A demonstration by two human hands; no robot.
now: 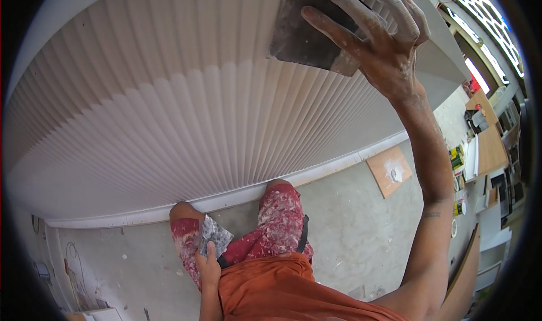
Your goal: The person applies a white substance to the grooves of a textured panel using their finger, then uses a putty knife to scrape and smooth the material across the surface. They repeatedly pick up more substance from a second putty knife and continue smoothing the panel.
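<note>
My right hand (389, 47) is raised at the upper right, dusted with white. Its fingers spread over a dark, flat rectangular scraper blade (305, 30) with a tan strip at its lower corner, held against the upper part of a fluted white panel (186, 112). Whether that blade has a handle is hidden by the fingers. Low beside my left thigh, my left hand (210, 267) is closed around a grey scraper (214, 234) smeared with white. Its thumb lies on the scraper's face. The panel's vertical ribs look greyer above and whiter below.
A white base strip (231, 199) runs along the panel's foot, close to my knees. A wooden board (390, 171) bearing a white lump lies on the speckled floor (350, 225). Tins (456, 156), boards and shelving stand at the right. A thin cable (73, 253) lies at the lower left.
</note>
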